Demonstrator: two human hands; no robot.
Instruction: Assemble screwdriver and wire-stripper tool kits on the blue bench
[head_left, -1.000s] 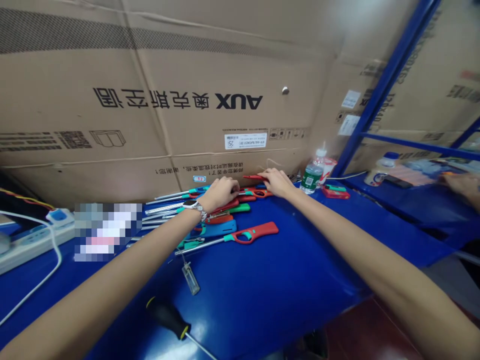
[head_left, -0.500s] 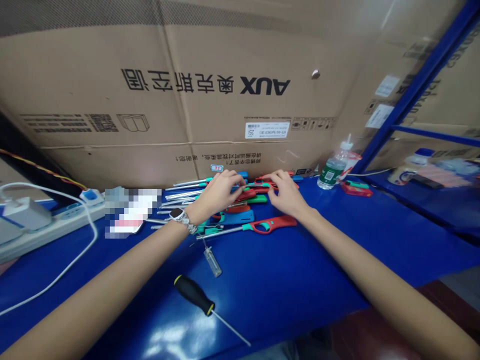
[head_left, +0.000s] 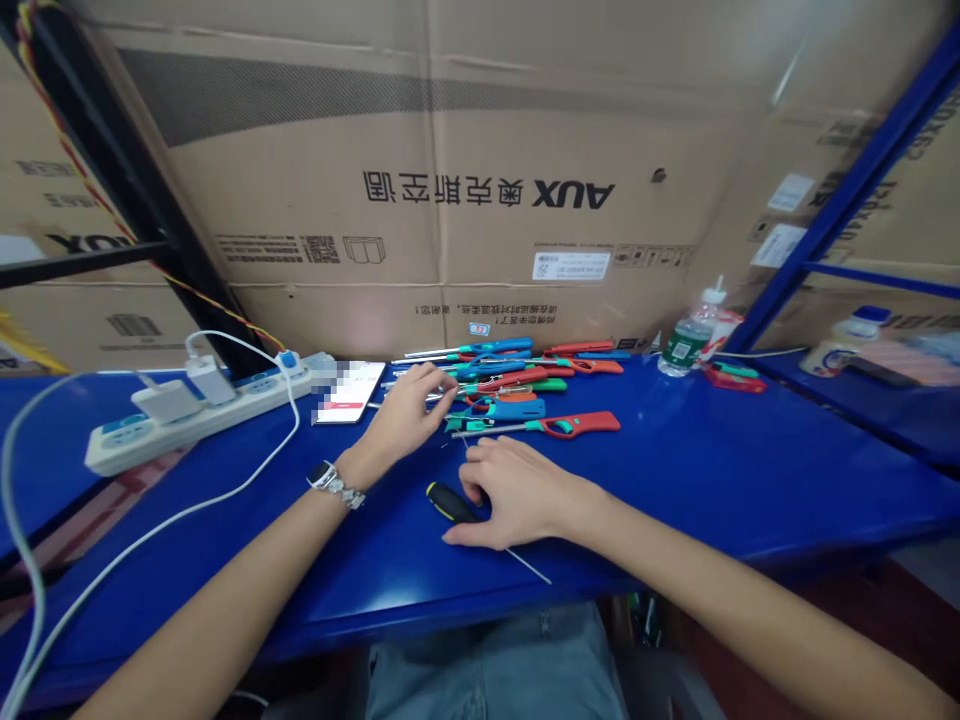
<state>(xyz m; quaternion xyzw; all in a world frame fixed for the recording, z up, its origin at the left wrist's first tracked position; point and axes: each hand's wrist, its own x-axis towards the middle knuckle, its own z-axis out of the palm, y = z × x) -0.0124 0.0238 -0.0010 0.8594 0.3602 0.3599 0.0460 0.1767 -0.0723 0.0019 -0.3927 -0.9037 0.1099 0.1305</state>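
Several long-nosed gas lighters, with red, blue and green handles and metal barrels, lie in a pile. My left hand (head_left: 411, 412), wearing a watch, rests over their barrels with loosely curved fingers and nothing visible in them. Nearest me in the pile lies a red-handled lighter (head_left: 585, 425). My right hand (head_left: 517, 490) reaches over a black and yellow screwdriver (head_left: 448, 502), thumb on the near side and fingers on the far side, spread apart. The screwdriver lies on the table, its middle hidden under that hand.
A power strip (head_left: 202, 415) with white cables and a phone-like white slab (head_left: 351, 392) are at left. To the right stand a green-labelled bottle (head_left: 684, 345) and a red item (head_left: 735, 378). A large cardboard box (head_left: 480, 120) backs the blue table (head_left: 675, 480).
My right hand has left the lighters and come down over the screwdriver. My left hand has shifted left on the pile. The small clear part is now out of sight. The view has shifted.
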